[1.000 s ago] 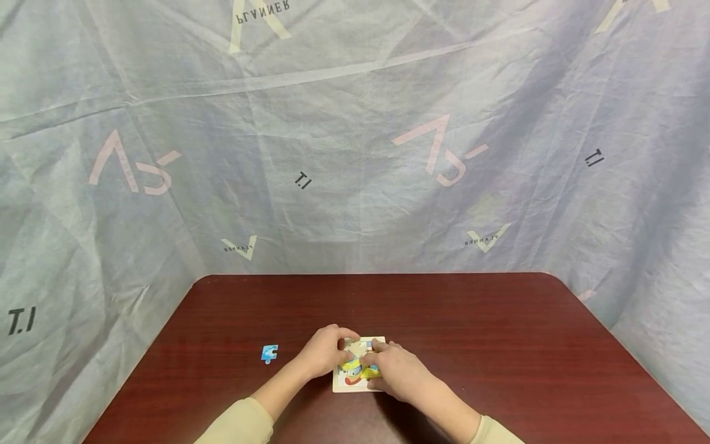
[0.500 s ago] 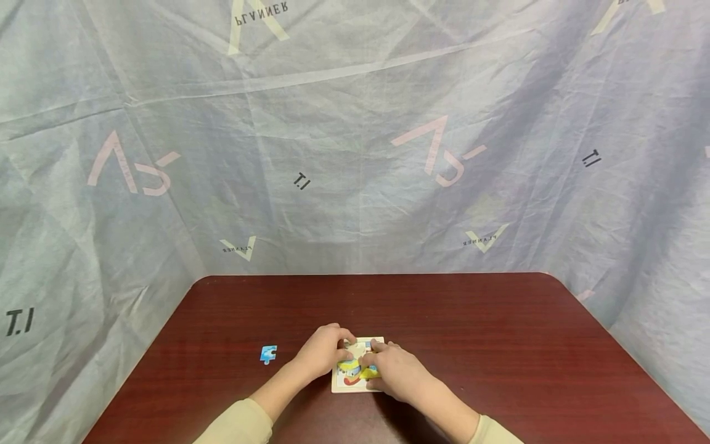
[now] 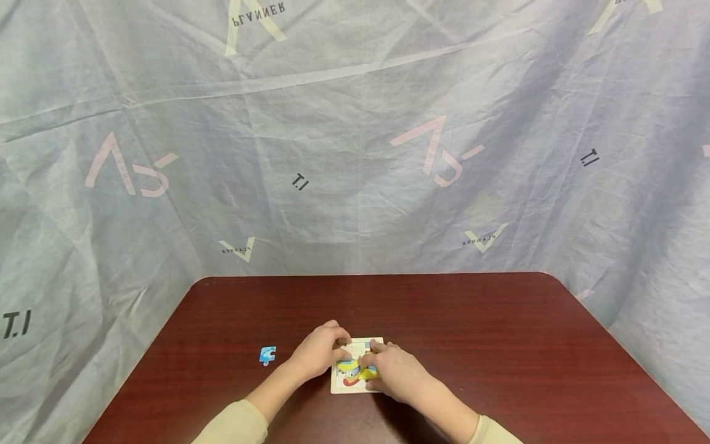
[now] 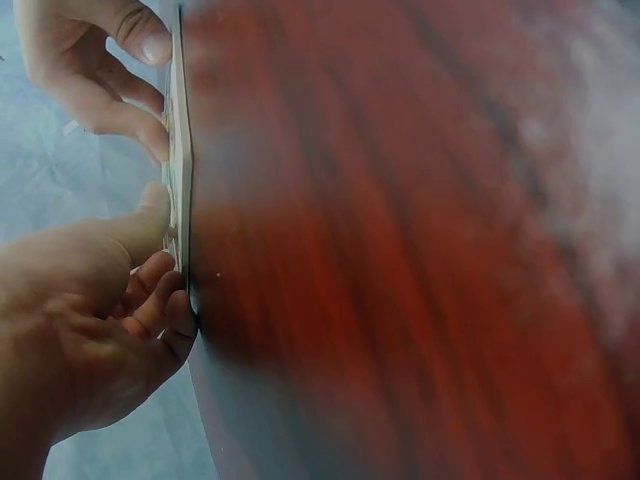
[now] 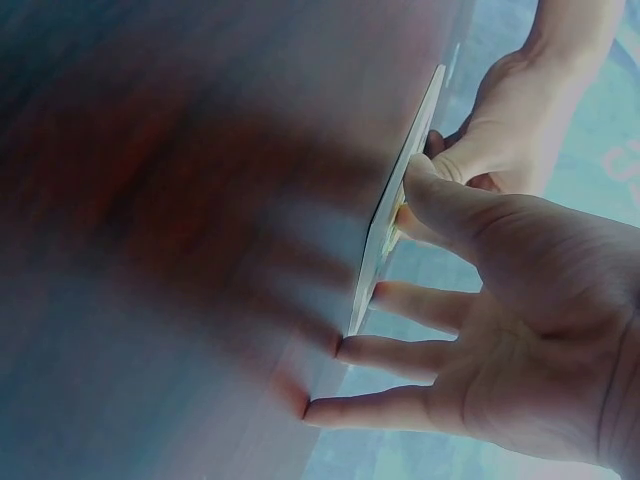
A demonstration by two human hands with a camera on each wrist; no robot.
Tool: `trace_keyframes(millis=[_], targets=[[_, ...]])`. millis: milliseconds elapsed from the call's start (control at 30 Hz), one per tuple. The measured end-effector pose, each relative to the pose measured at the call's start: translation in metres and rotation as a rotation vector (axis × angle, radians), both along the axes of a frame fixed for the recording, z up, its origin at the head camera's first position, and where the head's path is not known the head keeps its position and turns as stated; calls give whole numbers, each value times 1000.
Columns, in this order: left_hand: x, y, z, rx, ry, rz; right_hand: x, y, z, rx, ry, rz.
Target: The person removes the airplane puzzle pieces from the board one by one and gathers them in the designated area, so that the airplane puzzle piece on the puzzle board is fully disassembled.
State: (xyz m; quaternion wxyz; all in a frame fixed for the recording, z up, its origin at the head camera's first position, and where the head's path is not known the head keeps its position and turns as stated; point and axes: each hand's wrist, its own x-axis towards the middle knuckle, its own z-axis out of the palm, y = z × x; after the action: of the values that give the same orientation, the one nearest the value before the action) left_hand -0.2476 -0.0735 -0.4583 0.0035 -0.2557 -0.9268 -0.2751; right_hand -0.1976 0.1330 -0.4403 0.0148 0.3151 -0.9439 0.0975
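Observation:
A small jigsaw puzzle board (image 3: 359, 349) with a pale frame lies near the table's front. Its picture shows yellow, blue and red parts (image 3: 349, 372); a pale area shows in its upper portion. My left hand (image 3: 315, 354) holds the board's upper left side, thumb on top and fingers bent at the edge, as the left wrist view shows. The right hand (image 3: 400, 372) reaches over the right side; its thumb touches the board, and its straight outer fingers (image 5: 370, 412) rest on the table beyond the edge. A loose blue puzzle piece (image 3: 267, 355) lies left of the board.
The dark red wooden table (image 3: 471, 327) has rounded far corners. Behind it and at both sides hangs a grey cloth (image 3: 355, 216) printed with letters and marks.
My left hand's fingers have slid slightly left across the board, baring more of its pale upper area. The right hand and the loose blue piece stay in place.

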Motion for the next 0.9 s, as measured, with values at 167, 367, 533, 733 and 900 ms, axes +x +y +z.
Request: trace_keyframes(millis=[167,367,533,733,900], targets=[[-3,-5,-3,92,-50,29,1,-1,-1,8,-11,-16],[-4,-6,-4,229,-117,40,2,-1,0,-5,-9,-14],[0,-6,-3,286,-156,53,2,-2,0,0,-13,-15],[4,-6,-3,355,-199,82,2,-2,1,3,-8,-16],[4,-6,-3,443,-214,123,2,-2,-1,5,-6,-14]])
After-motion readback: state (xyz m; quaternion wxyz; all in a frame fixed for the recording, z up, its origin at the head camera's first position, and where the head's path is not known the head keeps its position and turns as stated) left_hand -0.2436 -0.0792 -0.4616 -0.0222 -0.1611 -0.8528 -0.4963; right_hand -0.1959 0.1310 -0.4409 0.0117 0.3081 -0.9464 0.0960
